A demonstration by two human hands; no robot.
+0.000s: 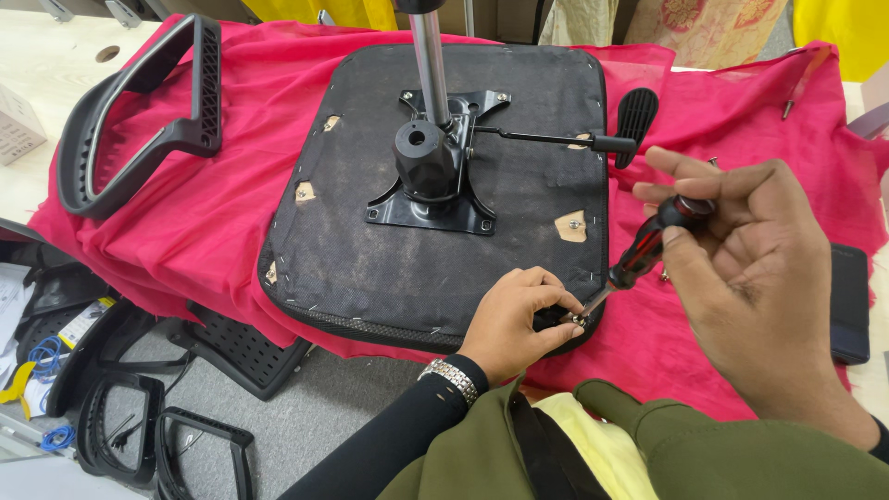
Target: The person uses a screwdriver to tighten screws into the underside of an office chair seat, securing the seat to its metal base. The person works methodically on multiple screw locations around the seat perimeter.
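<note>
Screwdriver point(639, 257) with red-and-black handle, gripped in right hand point(741, 250), fingers wrapped round the handle's top. Long axis slanting from upper right down to lower left, metal tip meeting a small screw point(578, 318) at the near right corner of an upturned black chair seat point(370, 241). Left hand point(519, 319) nearer to that screw, fingertips point(556, 304) pinched closed on it just under the tip, thumb below. Tip touching or just beside those fingertips; exact contact hard to tell. Silver wristwatch point(451, 378) on the left wrist. Seat lying underside up on a red cloth point(222, 213), black metal mounting plate point(435, 176) and upright steel post point(428, 65) at its centre, lever with paddle handle point(637, 116) reaching right. Black armrest point(139, 120) on the cloth, well apart to the left. More black frames point(157, 435) on the floor below.
</note>
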